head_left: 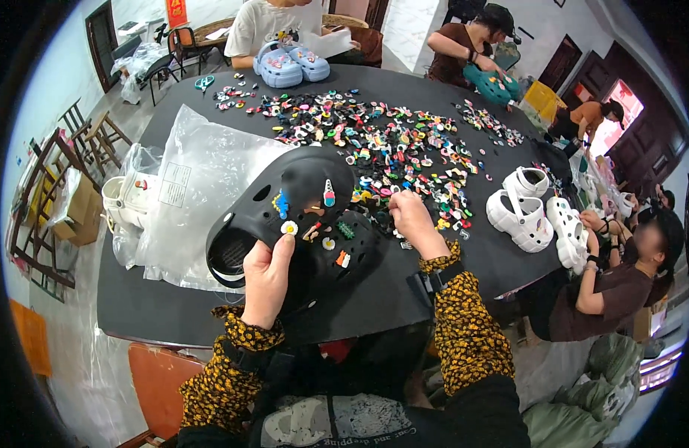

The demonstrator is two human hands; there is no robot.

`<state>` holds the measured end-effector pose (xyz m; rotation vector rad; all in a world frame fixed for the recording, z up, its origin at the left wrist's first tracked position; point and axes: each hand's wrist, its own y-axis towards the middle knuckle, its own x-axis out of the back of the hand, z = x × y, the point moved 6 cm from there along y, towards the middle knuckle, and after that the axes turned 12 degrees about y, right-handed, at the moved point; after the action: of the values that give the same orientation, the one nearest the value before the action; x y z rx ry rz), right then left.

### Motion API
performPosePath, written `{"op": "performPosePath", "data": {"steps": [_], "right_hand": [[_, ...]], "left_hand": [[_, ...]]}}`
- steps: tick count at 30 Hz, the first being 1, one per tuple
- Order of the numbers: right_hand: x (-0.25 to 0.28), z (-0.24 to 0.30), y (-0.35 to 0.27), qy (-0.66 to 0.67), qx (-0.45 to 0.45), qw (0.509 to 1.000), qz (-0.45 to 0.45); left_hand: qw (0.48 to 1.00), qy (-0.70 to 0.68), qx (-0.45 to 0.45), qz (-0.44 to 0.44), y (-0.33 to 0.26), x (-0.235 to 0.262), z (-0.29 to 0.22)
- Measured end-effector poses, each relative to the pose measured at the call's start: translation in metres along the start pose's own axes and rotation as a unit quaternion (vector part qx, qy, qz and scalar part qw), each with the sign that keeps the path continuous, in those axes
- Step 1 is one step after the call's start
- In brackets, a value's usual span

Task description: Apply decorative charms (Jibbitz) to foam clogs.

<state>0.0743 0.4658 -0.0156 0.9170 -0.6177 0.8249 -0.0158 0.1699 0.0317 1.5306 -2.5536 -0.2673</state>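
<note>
My left hand (266, 278) grips a black clog (247, 213) by its side near the heel opening, the thumb on top. Small charms dot its upper: a blue figure (282, 203), a white daisy (288, 228) and an ice-cream shape (329, 194). A second black clog (363, 250) lies beside and partly under it, bearing a green charm (346, 230), another daisy and an orange-white piece. My right hand (412, 222) is over the near edge of a heap of colourful shoe charms (404, 142), thumb and fingers pinched together. Whatever is between those fingertips is too small to make out.
A clear plastic bag (210, 164) lies on the dark table (173, 310) at left, beside a white clog (128, 198). White clogs (520, 213) stand at right. Across the table, people handle blue clogs (281, 69) and a teal clog (490, 84); another person sits at right.
</note>
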Motion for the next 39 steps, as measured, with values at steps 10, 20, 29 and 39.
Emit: {"op": "performPosePath", "data": {"steps": [10, 20, 29, 39], "right_hand": [[0.027, 0.021, -0.014, 0.701, -0.163, 0.694, 0.013], [0.047, 0.102, -0.026, 0.928, -0.005, 0.364, 0.083], [0.046, 0.122, -0.022, 0.889, -0.071, 0.443, 0.087], [0.054, 0.198, 0.008, 0.435, -0.020, 0.900, 0.000]], "left_hand": [[1.000, 0.028, 0.002, 0.009, 0.000, 0.001, 0.000], [1.000, -0.004, 0.000, 0.014, 0.000, -0.001, 0.004], [0.998, 0.031, 0.030, 0.043, 0.000, 0.001, 0.002], [0.978, -0.152, 0.125, 0.075, 0.001, -0.010, 0.001]]}}
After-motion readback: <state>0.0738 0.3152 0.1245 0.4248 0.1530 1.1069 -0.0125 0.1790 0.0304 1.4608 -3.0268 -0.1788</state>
